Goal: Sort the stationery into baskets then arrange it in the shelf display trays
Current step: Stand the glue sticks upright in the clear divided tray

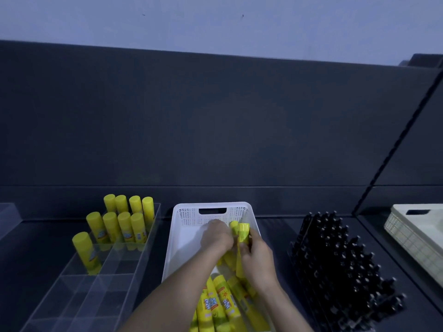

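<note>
A white perforated basket [182, 238] sits on the dark shelf in the middle, with several yellow glue sticks [218, 305] lying in its near end. Both hands are inside the basket. My left hand [215, 236] curls its fingers around yellow glue sticks [233, 226] near the far end. My right hand [257, 257] grips an upright glue stick [243, 232] next to it. To the left stands a clear acrylic display tray [96, 283] with dividers; several glue sticks [124, 224] stand upright in its far compartments.
A rack of black pens or markers [340, 267] fills the shelf to the right of the basket. A cream basket [417, 233] sits at the far right. Dark back panels rise behind everything. Another clear tray edge [9, 214] shows at far left.
</note>
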A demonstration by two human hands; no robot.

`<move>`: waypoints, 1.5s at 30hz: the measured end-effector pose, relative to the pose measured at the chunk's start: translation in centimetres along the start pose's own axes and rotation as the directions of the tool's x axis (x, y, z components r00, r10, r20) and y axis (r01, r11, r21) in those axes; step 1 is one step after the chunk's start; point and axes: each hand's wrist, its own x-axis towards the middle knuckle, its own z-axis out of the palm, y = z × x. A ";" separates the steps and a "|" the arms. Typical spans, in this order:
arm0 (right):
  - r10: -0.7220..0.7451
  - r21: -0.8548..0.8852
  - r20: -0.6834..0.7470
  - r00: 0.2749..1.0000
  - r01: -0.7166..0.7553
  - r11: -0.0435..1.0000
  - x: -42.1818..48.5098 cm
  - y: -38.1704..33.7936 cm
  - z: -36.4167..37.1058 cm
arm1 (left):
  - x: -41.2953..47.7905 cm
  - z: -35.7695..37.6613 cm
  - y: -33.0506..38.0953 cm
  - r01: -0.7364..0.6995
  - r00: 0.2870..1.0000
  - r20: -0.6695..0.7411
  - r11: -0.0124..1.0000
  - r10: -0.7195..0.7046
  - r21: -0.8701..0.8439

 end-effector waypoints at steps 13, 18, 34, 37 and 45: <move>0.065 0.315 -0.024 0.998 -0.055 0.948 0.3 0.1 -0.1 | 0.7 -2.0 -0.5 0.052 0.962 0.244 0.791 0.124 -0.609; 0.044 0.351 -0.002 0.999 -0.040 0.936 0.1 -0.2 -0.2 | -0.9 -5.1 -2.1 -0.094 0.967 0.100 0.691 0.235 -0.717; 0.008 0.753 0.475 0.880 -0.411 0.514 -1.3 -3.1 -0.8 | -11.0 -12.0 -11.0 -0.312 0.948 -0.205 0.575 0.245 -0.756; -0.010 0.726 0.490 0.872 -0.402 0.558 -1.9 -4.3 0.3 | -12.2 -13.4 -13.1 -0.321 0.946 -0.241 0.547 0.215 -0.773; -0.023 0.557 0.392 0.920 -0.218 0.802 -3.1 -9.4 6.0 | -12.8 -18.0 -22.4 -0.342 0.939 -0.315 0.496 0.141 -0.798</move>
